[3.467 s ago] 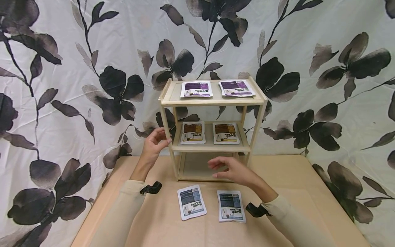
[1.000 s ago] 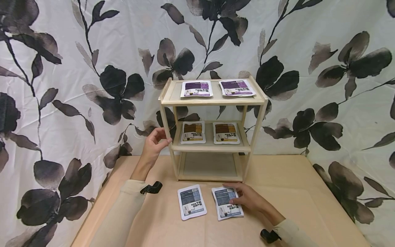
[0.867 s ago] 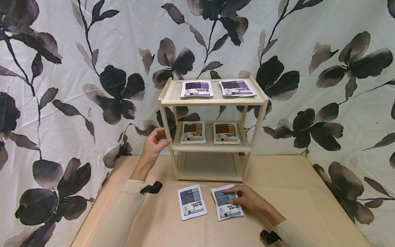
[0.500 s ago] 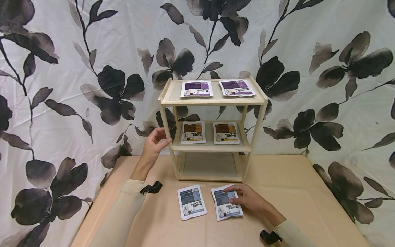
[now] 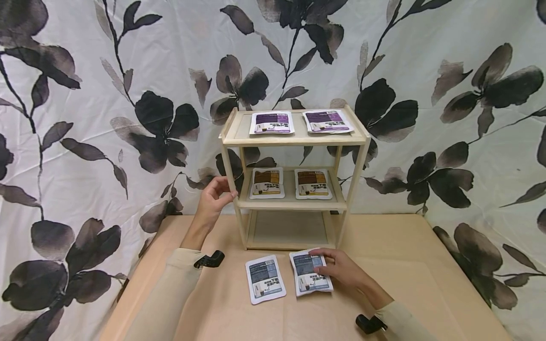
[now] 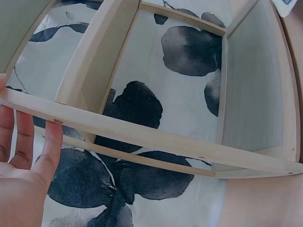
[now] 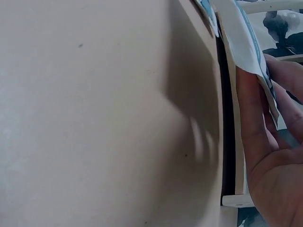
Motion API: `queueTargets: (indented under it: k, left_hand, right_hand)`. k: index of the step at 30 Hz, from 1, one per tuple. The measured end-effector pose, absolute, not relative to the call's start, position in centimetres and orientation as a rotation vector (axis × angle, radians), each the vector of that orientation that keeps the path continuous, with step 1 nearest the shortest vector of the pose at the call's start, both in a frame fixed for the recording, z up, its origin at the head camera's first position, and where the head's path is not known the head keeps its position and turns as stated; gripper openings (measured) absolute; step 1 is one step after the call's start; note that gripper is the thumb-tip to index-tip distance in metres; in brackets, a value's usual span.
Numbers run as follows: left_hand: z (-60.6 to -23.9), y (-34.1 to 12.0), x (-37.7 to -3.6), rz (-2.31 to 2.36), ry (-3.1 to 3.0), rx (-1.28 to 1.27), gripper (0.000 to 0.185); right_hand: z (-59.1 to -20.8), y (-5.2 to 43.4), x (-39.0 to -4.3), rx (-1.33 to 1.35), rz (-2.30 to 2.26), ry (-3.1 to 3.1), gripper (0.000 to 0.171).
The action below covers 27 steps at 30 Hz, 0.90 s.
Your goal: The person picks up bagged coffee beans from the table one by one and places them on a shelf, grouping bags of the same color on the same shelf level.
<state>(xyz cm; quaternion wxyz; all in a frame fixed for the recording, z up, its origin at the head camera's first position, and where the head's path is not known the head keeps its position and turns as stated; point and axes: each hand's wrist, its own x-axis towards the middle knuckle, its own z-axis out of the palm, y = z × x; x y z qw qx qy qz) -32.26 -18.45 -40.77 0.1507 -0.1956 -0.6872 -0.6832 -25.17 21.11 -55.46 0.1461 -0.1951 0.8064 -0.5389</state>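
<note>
A small three-tier wooden shelf (image 5: 292, 205) stands on the table. My left hand (image 5: 213, 196) grips its left front post; in the left wrist view, the post (image 6: 128, 127) runs across the fingers of that hand (image 6: 23, 184). In front of the shelf, my right hand (image 5: 344, 271) pinches a white pouch with a blue-grey label (image 5: 304, 273) by its right side. The right wrist view has this pouch (image 7: 239, 40) edge-on, between thumb and fingers and raised off the tabletop. A matching blue-grey pouch (image 5: 265, 279) lies flat to its left.
Two purple-labelled pouches (image 5: 271, 123) lie on the top tier, and two brown-labelled pouches (image 5: 266, 183) on the middle one. The bottom tier (image 5: 290, 229) shows a bare panel. Behind the table (image 5: 384, 237) hangs a floral curtain (image 5: 170, 47).
My right hand came down from before the bottom tier onto the right blue-grey pouch, gripped it, and has just lifted it slightly toward the shelf. My left hand stays on the post.
</note>
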Motion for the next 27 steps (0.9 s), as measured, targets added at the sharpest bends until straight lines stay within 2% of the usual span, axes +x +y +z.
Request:
queueTargets:
  k: [8,27]
  left_hand:
    - [-40.8,-18.5,-32.1,-1.960,-1.973,-0.555,0.037]
    - [-40.8,-18.4,-32.1,-1.981,-1.969,-0.560,0.034]
  right_hand:
    - [-54.8,20.5,-25.3,-0.461,-1.741,2.145,0.054]
    - [-53.6,18.9,-27.0,-0.342,-1.870,2.361,0.052]
